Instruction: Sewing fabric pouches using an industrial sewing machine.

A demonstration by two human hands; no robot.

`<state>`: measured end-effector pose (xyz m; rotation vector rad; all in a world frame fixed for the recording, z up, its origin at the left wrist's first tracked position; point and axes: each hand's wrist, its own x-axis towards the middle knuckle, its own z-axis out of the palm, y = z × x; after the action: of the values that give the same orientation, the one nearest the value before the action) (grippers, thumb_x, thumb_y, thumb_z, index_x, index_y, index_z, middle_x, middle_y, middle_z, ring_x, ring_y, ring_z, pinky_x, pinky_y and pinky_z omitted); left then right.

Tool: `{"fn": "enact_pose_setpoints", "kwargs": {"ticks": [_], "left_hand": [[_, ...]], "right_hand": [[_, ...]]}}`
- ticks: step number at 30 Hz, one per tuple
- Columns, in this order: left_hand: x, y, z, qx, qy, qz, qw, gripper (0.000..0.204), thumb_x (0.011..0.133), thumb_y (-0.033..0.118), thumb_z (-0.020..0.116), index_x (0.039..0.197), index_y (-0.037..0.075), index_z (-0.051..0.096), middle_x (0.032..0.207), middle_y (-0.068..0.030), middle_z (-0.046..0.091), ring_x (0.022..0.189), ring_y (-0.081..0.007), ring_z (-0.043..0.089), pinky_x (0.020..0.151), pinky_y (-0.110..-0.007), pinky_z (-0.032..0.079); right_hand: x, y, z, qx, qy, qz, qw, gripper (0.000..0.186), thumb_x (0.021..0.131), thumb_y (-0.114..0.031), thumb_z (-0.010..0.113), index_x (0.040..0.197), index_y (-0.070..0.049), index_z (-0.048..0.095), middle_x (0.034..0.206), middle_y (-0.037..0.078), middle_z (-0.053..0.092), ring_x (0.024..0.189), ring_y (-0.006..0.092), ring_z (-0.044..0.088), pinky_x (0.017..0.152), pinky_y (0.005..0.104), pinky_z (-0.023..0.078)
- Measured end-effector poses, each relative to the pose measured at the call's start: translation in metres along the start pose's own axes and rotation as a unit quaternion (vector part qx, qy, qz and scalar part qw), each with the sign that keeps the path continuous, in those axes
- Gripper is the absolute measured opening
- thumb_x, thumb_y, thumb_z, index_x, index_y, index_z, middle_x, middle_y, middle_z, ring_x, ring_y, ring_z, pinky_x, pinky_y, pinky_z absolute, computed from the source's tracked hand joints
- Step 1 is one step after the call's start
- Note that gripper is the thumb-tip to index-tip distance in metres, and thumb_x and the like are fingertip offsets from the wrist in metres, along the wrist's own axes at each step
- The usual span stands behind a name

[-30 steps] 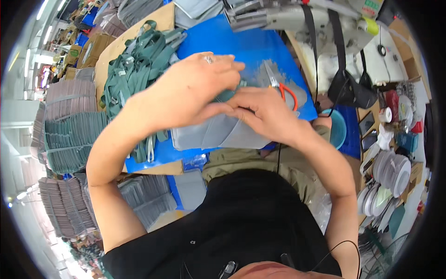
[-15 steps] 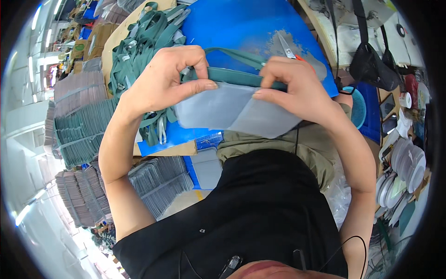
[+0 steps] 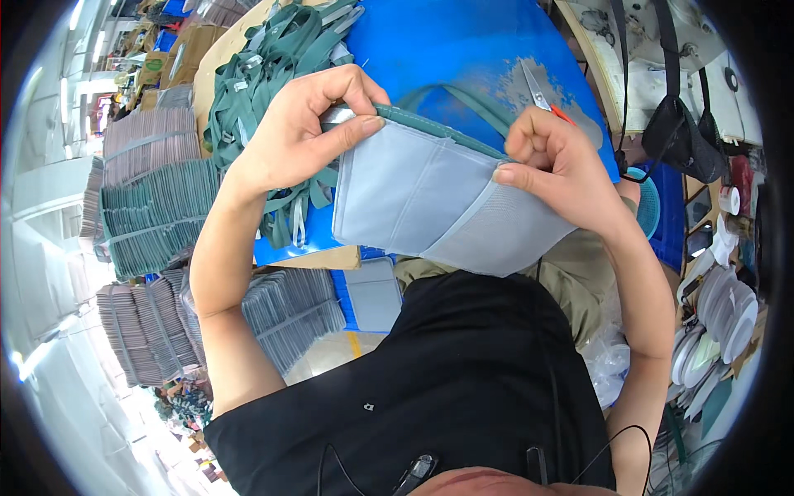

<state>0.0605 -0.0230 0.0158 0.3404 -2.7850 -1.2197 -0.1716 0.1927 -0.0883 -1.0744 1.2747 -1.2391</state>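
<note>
A grey fabric panel (image 3: 413, 190) with sewn seams and a mesh section hangs between my hands above my lap. Along its upper edge runs a dark green trim (image 3: 442, 132). My left hand (image 3: 310, 136) pinches the upper left corner between thumb and bent fingers. Toward the right end of the same edge, my right hand (image 3: 566, 169) grips the panel, thumb in front and fingers curled behind. A green strap (image 3: 471, 103) loops up behind the panel and passes down to my right fingers; its ends are hidden.
A heap of green straps (image 3: 273, 74) lies on the left of the blue table (image 3: 438, 41). Scissors with orange handles (image 3: 542, 91) rest at its right. Bundled fabric stacks (image 3: 157, 211) stand at left. A black bag (image 3: 674, 136) hangs at right, near a turquoise basket (image 3: 648, 207).
My hands have spread farther apart along the green-trimmed edge. The panel now hangs more open and tilts down to the right, showing more of its grey face.
</note>
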Motion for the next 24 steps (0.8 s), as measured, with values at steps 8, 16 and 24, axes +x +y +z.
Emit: {"fn": "enact_pose_setpoints", "kwargs": {"ticks": [8, 16, 24], "left_hand": [[-0.009, 0.015, 0.0, -0.035, 0.027, -0.001, 0.999, 0.011, 0.095, 0.005, 0.069, 0.089, 0.003, 0.06, 0.104, -0.0091, 0.07, 0.092, -0.0116, 0.06, 0.085, -0.027, 0.048], [-0.025, 0.061, -0.013, 0.0, 0.064, 0.023, 0.998, 0.011, 0.095, 0.005, 0.068, 0.089, 0.002, 0.059, 0.103, -0.011, 0.072, 0.093, -0.0118, 0.062, 0.086, -0.028, 0.049], [-0.037, 0.082, -0.026, 0.003, 0.06, 0.064, 0.996, 0.013, 0.094, 0.007, 0.068, 0.087, 0.003, 0.058, 0.102, -0.0118, 0.072, 0.093, -0.0124, 0.062, 0.086, -0.029, 0.049]], "right_hand": [[-0.008, -0.011, 0.006, -0.042, 0.008, -0.035, 0.998, 0.022, 0.089, -0.018, 0.083, 0.097, 0.001, 0.075, 0.075, -0.002, 0.065, 0.065, 0.0018, 0.052, 0.06, 0.0212, 0.042], [-0.033, -0.048, 0.019, -0.103, 0.048, -0.102, 0.988, 0.02, 0.088, -0.019, 0.084, 0.087, -0.001, 0.075, 0.074, -0.003, 0.057, 0.062, 0.0042, 0.042, 0.056, 0.0255, 0.036], [-0.054, -0.073, 0.038, -0.086, 0.065, -0.092, 0.99, 0.022, 0.089, -0.019, 0.084, 0.084, 0.0, 0.074, 0.074, -0.004, 0.057, 0.064, 0.0032, 0.043, 0.056, 0.0242, 0.036]]}}
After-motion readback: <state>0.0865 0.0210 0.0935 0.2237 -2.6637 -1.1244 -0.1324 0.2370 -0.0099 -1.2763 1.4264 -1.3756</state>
